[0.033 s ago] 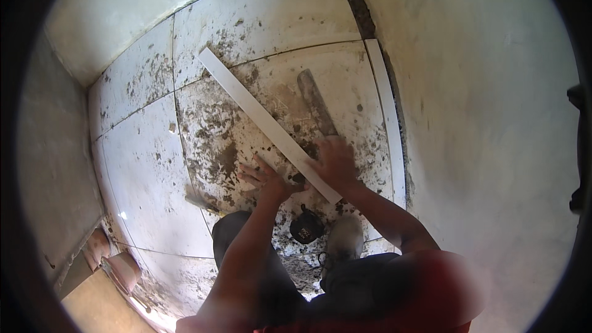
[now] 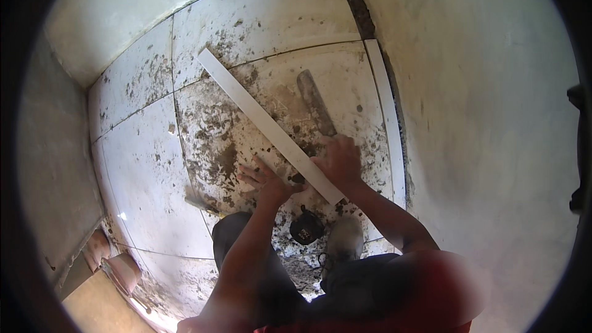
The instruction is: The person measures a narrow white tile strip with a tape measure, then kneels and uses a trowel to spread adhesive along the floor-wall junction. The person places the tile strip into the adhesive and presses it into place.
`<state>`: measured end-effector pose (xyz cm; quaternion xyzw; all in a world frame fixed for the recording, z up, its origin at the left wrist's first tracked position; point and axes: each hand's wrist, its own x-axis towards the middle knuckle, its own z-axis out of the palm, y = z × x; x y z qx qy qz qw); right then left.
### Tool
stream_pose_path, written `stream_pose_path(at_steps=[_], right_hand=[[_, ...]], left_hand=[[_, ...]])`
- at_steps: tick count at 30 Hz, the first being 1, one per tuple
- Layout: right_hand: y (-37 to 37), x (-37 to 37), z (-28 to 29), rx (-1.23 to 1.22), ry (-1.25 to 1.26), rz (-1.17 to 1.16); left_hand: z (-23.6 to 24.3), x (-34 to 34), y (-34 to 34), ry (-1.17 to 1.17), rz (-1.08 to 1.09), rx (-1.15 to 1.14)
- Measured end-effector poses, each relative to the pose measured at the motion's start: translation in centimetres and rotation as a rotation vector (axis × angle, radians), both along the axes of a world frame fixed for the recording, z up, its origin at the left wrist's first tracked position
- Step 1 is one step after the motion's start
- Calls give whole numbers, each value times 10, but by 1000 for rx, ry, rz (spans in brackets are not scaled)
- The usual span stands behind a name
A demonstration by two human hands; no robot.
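Observation:
A long, narrow white tile strip (image 2: 271,126) lies slantwise across the dirty floor tiles. My left hand (image 2: 266,182) rests left of its near end, fingers spread over the soiled tile. Against the strip's right edge is my right hand (image 2: 340,159), fingers curled downward; what they hold, if anything, is hidden. A flat grey, mortar-stained bar (image 2: 316,103) reaches from beyond down to the right fingers; whether they touch it I cannot tell. Between my feet sits a black rounded case (image 2: 306,228) resembling a tape measure.
Large white floor tiles (image 2: 139,179) carry mortar crumbs. Another narrow white strip (image 2: 387,117) lies along the right wall (image 2: 481,117), beside a dark gap. A thin flat tool (image 2: 200,203) is by my left knee. Reddish-brown rounded pieces (image 2: 123,271) stand at lower left.
My right hand has shifted slightly right, its fingers more curled. The near end of the white strip has moved a little to the right. My left hand has barely moved.

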<state>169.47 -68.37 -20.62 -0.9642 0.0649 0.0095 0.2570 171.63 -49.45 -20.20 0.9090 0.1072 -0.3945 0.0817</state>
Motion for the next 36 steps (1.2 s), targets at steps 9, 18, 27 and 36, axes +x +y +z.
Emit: stream_pose_path(at_steps=[9,18,27,36], right_hand=[[-35,-20,-13,26,214,-99],[-44,15,24,210,383,-290],[-110,133,89,-33,313,-369],[-165,234,90,-663,146,-326]], left_hand=[[-54,48,53,-871,408,46],[-70,77,42,-934,392,338],[-67,80,44,-846,397,344],[-58,84,47,-745,434,308]])
